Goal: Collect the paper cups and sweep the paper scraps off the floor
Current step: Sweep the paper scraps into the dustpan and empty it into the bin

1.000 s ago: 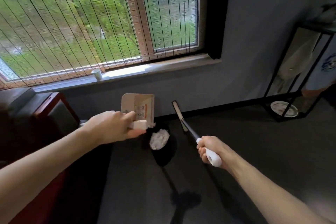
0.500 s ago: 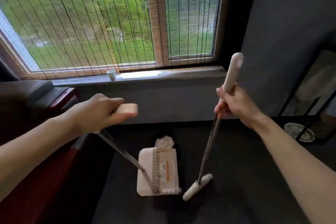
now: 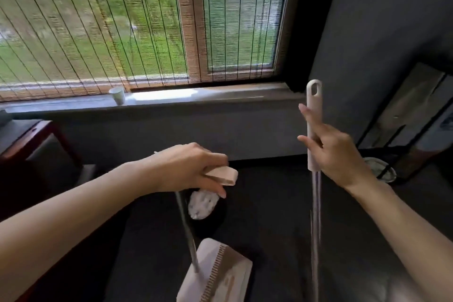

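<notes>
1. Under the window, on the dark floor (image 3: 269, 203), the beige long-handled dustpan (image 3: 220, 274) now sits close below the camera. It has been pulled back from the scraps over the last half second.
2. White broom handle (image 3: 311, 117) now upright, head out of frame.
3. Left hand (image 3: 186, 169) clamped on the dustpan grip. Right hand (image 3: 340, 157) wrapped round the broom handle, forefinger straight.
4. White crumpled paper scraps (image 3: 203, 203) heaped on a dark round patch, possibly a bin; sweeping looks finished.
5. Small white paper cup (image 3: 117, 95) uncollected on the grey windowsill (image 3: 220, 99); likely next.
</notes>
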